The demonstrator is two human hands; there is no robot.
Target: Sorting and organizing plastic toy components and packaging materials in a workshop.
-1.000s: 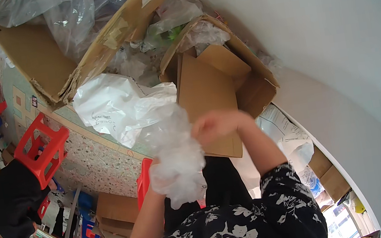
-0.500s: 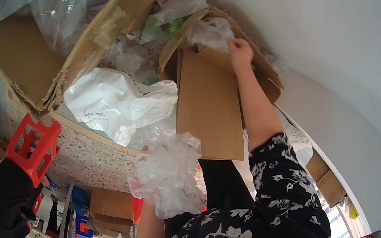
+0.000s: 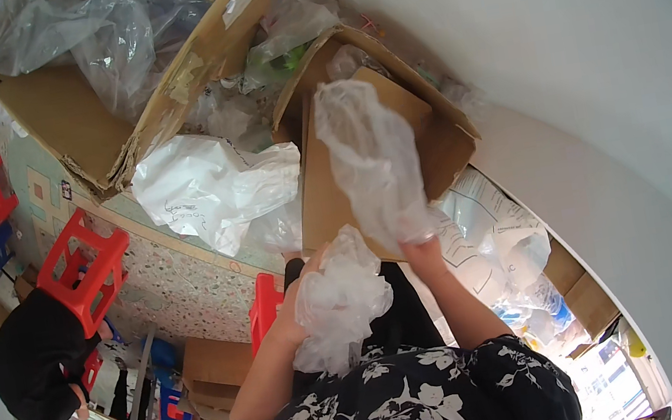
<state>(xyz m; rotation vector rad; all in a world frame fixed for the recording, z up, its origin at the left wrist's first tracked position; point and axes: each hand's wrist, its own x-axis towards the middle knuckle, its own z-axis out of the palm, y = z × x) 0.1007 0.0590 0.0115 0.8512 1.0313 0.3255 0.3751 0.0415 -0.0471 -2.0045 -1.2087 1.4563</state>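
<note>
My right hand (image 3: 422, 251) is closed on the end of a long, crumpled clear plastic bag (image 3: 370, 156). The bag stretches away from me, over the flap of an open cardboard box (image 3: 439, 136). A loose bunch of clear plastic bags (image 3: 343, 301) is gathered in my left hand (image 3: 309, 274), close to my body; the bunch hides most of its fingers. More clear plastic (image 3: 352, 60) shows inside the far end of that box. To the left of the box lies a white plastic sack (image 3: 214, 190) with dark writing.
A larger, worn cardboard box (image 3: 65, 108) with clear plastic sheeting (image 3: 106, 35) stands at the far left. Red plastic stools (image 3: 83, 268) and a person in black (image 3: 44, 362) are on the left. Filled plastic bags (image 3: 507, 262) sit right, beside the white wall (image 3: 604, 123).
My right hand has come back from inside the cardboard box, drawing the plastic bag out toward me. My left hand with its bunch has shifted slightly right.
</note>
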